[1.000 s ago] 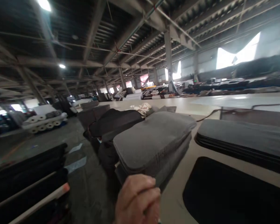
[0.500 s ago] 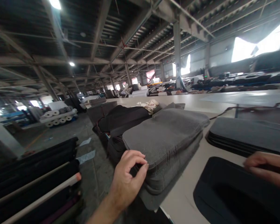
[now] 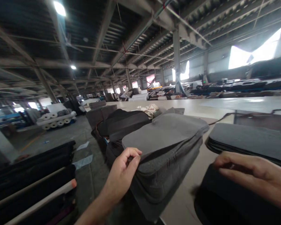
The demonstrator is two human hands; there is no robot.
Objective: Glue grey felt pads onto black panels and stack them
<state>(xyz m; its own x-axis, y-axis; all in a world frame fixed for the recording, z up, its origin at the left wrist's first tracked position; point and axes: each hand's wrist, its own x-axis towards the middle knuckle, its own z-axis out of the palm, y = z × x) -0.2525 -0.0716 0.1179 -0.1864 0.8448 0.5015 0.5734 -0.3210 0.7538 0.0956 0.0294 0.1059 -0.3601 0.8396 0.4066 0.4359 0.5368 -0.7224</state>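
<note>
My left hand (image 3: 126, 165) is closed in a pinch on the near corner of the top grey fabric panel (image 3: 164, 131). That corner is raised a little off the thick stack of grey panels (image 3: 164, 178) beneath it. On the right, my right hand (image 3: 253, 175) has thumb and fingers drawn together at the far edge of a black fabric panel (image 3: 224, 197), whose left side is blurred. The hand hides part of this panel.
A low stack of dark grey panels (image 3: 248, 134) sits on the pale table (image 3: 178, 200) behind my right hand. Black cloth (image 3: 124, 122) and cream cloth (image 3: 150, 110) lie beyond the tall stack. Fabric rolls (image 3: 32, 181) lie on the left by the floor (image 3: 84, 137).
My left hand has lifted the corner of the top grey panel, opening a gap above the stack. My right hand has moved left to the black panel's far edge.
</note>
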